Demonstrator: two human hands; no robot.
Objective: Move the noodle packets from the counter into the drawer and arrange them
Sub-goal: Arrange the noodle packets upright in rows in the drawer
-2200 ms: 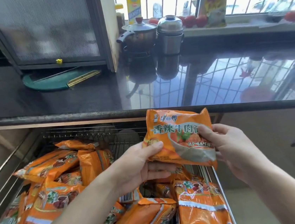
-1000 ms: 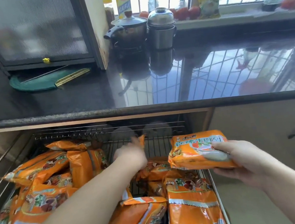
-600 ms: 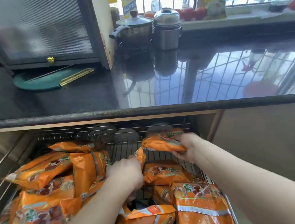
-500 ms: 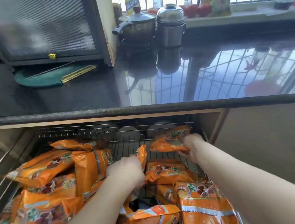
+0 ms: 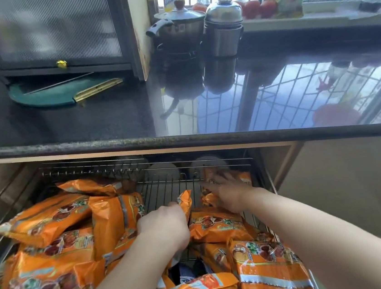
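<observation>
Fingers [image 5: 215,182] of the right hand [image 5: 229,193] lie spread and fairly straight on an orange noodle packet [image 5: 244,178] at the far right corner of the wire drawer [image 5: 161,190], pressing it down. Left hand [image 5: 164,228] curls over the upright edge of another packet [image 5: 185,202] mid-drawer, apparently pinching it. More orange packets [image 5: 48,222] are piled along the drawer's left side and near edge, below the black worktop [image 5: 86,118].

1. Noodle packets [image 5: 48,220]: glossy, crinkled orange plastic film.
2. Drawer [image 5: 161,190], bare beyond the left hand's fingers [image 5: 175,204]: thin shiny metal wire.
3. Counter [image 5: 109,110]: polished dark stone, mirror-glossy, speckled edge.
4. Pot [image 5: 181,26] and canister [image 5: 224,28]: shiny metal.
</observation>
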